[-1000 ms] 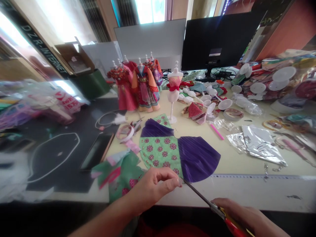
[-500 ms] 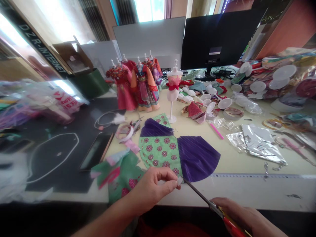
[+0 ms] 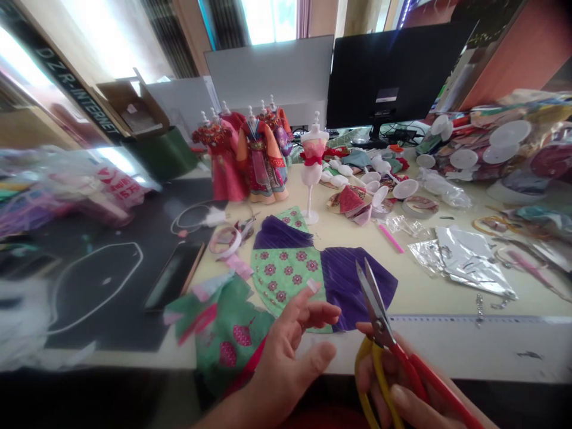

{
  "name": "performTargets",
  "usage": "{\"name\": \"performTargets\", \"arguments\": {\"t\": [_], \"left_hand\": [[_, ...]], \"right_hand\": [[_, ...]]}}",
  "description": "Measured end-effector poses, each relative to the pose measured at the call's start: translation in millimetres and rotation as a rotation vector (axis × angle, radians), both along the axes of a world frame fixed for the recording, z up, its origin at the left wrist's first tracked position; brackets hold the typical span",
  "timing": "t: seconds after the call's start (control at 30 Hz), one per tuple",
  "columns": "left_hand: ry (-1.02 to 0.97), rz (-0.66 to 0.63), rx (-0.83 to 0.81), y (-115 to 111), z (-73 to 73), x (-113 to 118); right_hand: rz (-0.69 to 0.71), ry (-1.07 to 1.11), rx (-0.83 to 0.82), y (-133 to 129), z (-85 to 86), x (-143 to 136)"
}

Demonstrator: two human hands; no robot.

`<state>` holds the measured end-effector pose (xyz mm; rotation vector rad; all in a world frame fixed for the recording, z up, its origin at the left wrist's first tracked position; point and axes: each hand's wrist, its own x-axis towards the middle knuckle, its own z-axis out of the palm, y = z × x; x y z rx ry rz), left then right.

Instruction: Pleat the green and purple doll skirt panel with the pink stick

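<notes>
My left hand [image 3: 292, 348] is open, fingers apart, over the lower edge of a flowered light-green fabric panel [image 3: 290, 268]. On its index fingertip sits a small whitish piece [image 3: 314, 285], which looks like tape. Scissors [image 3: 379, 322] with red and yellow handles are in my right hand [image 3: 415, 405]. Their blades point upward and stand slightly apart, in front of the purple fabric panel [image 3: 348, 280] that adjoins the green one. Left of my left hand lies a darker green cloth [image 3: 218, 339] with pink motifs, hanging over the table edge.
A pink-topped white doll stand [image 3: 311, 173] rises behind the panels, with several dressed doll forms [image 3: 263, 158] to its left. A tape roll [image 3: 225, 240] and a phone [image 3: 174, 277] lie at left. Clear packets [image 3: 471, 262] and a ruler [image 3: 429, 319] are at right.
My left fingers have opened from a pinch and lifted, the whitish piece now on the index fingertip. The scissors have drawn back from the fabric edge and swung upright in my right hand.
</notes>
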<state>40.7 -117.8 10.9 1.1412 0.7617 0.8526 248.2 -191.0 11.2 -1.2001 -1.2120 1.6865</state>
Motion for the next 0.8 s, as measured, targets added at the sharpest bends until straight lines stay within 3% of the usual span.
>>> {"name": "performTargets", "arguments": {"t": [0.13,0.3,0.37,0.47,0.63,0.8], "left_hand": [[0.057,0.128,0.065,-8,-0.1,14],[-0.038,0.292,-0.113,-2,12.5,31],[-0.068,0.332,-0.181,0,15.6,35],[-0.037,0.317,-0.211,1,18.0,34],[-0.033,0.182,-0.267,5,25.0,18],[-0.168,0.220,-0.317,6,36.4,-3]], "right_hand": [[-0.031,-0.075,0.080,12,4.6,-19],[-0.029,0.061,0.309,20,-31.5,-48],[-0.045,0.091,0.325,20,-40.5,-59],[-0.067,0.145,0.227,19,-36.1,-69],[0.002,0.324,0.075,21,-19.4,-74],[0.179,0.351,-0.007,32,-28.8,-93]]}}
